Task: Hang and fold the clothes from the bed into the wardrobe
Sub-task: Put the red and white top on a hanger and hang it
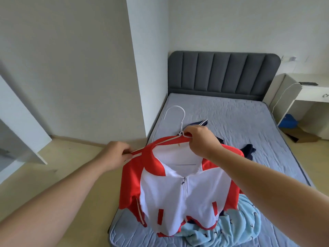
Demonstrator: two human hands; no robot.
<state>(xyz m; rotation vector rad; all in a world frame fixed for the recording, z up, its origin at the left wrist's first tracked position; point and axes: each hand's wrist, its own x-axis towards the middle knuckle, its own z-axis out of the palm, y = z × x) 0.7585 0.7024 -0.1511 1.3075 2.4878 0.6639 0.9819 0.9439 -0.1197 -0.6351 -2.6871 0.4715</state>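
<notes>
Both arms reach out over the foot end of the bed, holding up a red & white zip-front jacket [179, 198] on a white wire hanger [181, 125]. The R hand [199, 139] has its fingers curled round the hanger just below the hook, right at the jacket's collar. The hook sticks up & away from the camera. The L hand [115, 154] pinches the jacket's shoulder edge btwn thumb & fingers, where a white stripe runs along the red, pulling it out to the side. The jacket faces the camera, zip partly done up and neck open, w/ 2 red pocket strips low on the white front. Its hem sags onto a rumpled light-blue printed fabric [236, 223] near the foot of the grey quilted mattress [240, 118]. A dark navy garment [249, 150] lies on the mattress behind the jacket, partly hidden by it & the R arm. Dark grey padded headboard [224, 73] sits at the far end against the white wall. Beside the bed on the R is a white desk [313, 93] w/ a phone [308, 84] on top & a white cable [281, 93] trailing down. A blue bag [288, 120] & a flat piece of cardboard [300, 136] lie on the floor under it. At the L edge is a white panel [23, 122]; can't tell if it belongs to the wardrobe.
</notes>
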